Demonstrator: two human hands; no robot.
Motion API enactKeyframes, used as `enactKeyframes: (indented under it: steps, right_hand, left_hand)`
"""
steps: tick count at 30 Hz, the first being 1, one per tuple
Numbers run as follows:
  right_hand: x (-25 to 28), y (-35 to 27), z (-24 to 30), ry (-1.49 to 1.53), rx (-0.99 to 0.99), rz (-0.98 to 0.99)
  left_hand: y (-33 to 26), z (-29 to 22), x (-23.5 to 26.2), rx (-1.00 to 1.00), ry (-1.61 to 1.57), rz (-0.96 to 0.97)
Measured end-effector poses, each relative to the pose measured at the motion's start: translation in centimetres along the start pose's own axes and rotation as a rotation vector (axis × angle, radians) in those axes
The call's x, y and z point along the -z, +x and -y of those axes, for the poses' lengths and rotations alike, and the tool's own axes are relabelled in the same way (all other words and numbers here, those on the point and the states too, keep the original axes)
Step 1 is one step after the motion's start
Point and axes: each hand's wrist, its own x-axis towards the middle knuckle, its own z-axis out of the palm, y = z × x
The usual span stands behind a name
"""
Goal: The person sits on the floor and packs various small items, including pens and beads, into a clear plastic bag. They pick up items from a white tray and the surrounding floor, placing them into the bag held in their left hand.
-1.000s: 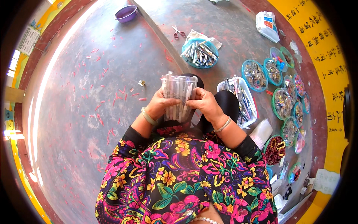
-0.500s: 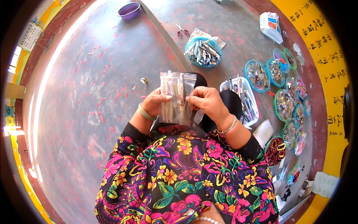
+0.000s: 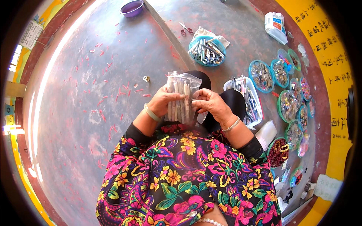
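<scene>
Mid-frame, the left hand [image 3: 161, 102] holds a clear bag [image 3: 179, 84], already containing slim pens [image 3: 186, 90]; the right hand [image 3: 213, 107] is narrow at its edge. Whether it is sealed, I cannot tell. Right of centre, the white basket [image 3: 259, 119] has more pens.

Bag [image 3: 180, 83]: clear plastic, creased, shiny, top edge wrinkled; held up roughly upright between left hand [image 3: 164, 101] and right hand [image 3: 210, 104], left thumb across its front. Pens [image 3: 186, 91] inside: several, slim, whitish (exact count hidden by glare), standing lengthwise, roughly parallel, packed side by side.
</scene>
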Motion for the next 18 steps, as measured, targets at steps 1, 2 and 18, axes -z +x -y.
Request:
enactKeyframes:
  steps: [1,2,18]
  right_hand:
    - [-0.1,-0.1,-0.1,0.011,-0.011,0.006]
    - [-0.2,-0.1,-0.2,0.021,-0.022,0.013]
    - [1.6,-0.3,-0.9,-0.064,0.072,-0.044]
  left_hand:
    - [0.1,0.0,-0.2,-0.008,0.009,-0.006]
    - [0.1,-0.1,-0.5,-0.009,0.008,0.001]
    - [-0.2,-0.6,-2.0,-0.058,0.053,0.003]
